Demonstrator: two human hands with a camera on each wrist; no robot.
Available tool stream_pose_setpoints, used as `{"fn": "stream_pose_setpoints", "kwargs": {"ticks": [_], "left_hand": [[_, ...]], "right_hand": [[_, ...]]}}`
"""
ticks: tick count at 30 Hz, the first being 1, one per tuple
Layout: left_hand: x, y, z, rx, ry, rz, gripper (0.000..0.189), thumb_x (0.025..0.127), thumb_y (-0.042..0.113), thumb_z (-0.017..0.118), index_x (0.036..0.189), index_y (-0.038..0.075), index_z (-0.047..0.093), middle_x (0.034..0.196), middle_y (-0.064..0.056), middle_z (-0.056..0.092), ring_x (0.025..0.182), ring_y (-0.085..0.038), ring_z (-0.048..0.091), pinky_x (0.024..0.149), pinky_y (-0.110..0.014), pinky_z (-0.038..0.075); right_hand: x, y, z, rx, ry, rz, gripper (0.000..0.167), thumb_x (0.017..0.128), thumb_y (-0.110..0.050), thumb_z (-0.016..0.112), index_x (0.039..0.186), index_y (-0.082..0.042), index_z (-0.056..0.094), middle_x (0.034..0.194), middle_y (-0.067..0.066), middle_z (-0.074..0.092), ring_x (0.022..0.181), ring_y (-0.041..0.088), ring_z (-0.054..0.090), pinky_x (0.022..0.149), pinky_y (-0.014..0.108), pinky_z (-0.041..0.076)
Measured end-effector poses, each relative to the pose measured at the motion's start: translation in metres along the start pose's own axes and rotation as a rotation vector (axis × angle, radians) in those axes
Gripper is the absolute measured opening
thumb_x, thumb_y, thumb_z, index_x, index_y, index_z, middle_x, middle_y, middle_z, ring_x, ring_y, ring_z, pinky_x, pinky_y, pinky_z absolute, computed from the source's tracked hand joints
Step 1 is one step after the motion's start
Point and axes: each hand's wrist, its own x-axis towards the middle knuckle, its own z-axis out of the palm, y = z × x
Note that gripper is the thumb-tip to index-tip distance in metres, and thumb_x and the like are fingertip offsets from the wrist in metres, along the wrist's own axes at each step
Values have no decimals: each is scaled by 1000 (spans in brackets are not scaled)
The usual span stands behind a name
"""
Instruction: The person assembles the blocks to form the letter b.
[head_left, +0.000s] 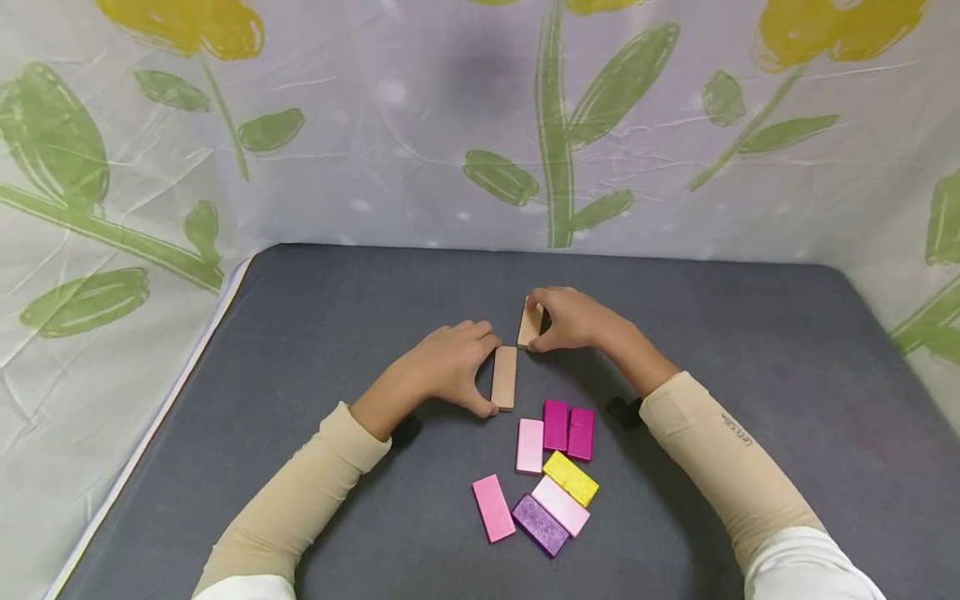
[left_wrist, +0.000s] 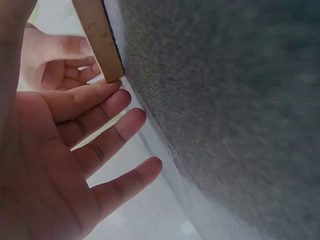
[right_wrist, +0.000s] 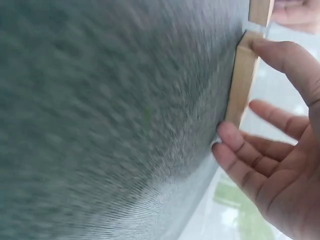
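Two plain wooden blocks lie flat on the dark table in the head view, end near end with a slight sideways offset. My left hand (head_left: 450, 367) holds the nearer wooden block (head_left: 504, 379) lengthwise, thumb at its near end and forefinger at its far end. In the left wrist view a forefinger touches that block's end (left_wrist: 102, 42), while the other fingers spread loosely. My right hand (head_left: 573, 318) grips the farther wooden block (head_left: 529, 325) by its two ends. The right wrist view shows the thumb on one end of this block (right_wrist: 241, 85) and fingertips at the other.
Nearer my body lie several coloured blocks: two magenta ones (head_left: 555, 425), a light pink one (head_left: 529, 446), a yellow one (head_left: 571, 478), another light pink one (head_left: 560, 505), a purple one (head_left: 540, 525) and a pink one (head_left: 493, 508). A flower-printed curtain (head_left: 375, 150) borders the table (head_left: 360, 292).
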Motion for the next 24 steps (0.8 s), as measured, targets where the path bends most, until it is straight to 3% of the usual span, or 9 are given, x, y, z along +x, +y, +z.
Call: {"fn": "stream_pose_setpoints", "kwargs": {"ticks": [6, 13, 24], "left_hand": [[12, -2, 1, -55, -45, -39, 94, 75, 63, 74, 145, 4, 51, 134, -9, 53, 117, -26, 53, 95, -44, 48], [19, -4, 1, -71, -35, -47, 91, 82, 60, 71, 151, 7, 44, 144, -10, 50, 124, -28, 49, 98, -45, 46], [39, -4, -7, -40, -17, -80, 74, 83, 52, 74, 143, 12, 56, 135, -7, 60, 115, -31, 59, 92, -48, 50]], "right_hand": [[18, 7, -7, 19, -25, 51, 58, 86, -20, 81, 135, 1, 60, 146, 25, 47, 137, 42, 42, 108, 52, 35], [35, 12, -12, -32, -24, 114, 56, 89, -20, 78, 139, -3, 58, 154, 26, 36, 140, 44, 36, 110, 53, 31], [45, 16, -17, -1, -37, 135, 48, 92, -17, 75, 136, -4, 61, 154, 20, 38, 141, 41, 35, 111, 53, 30]]}}
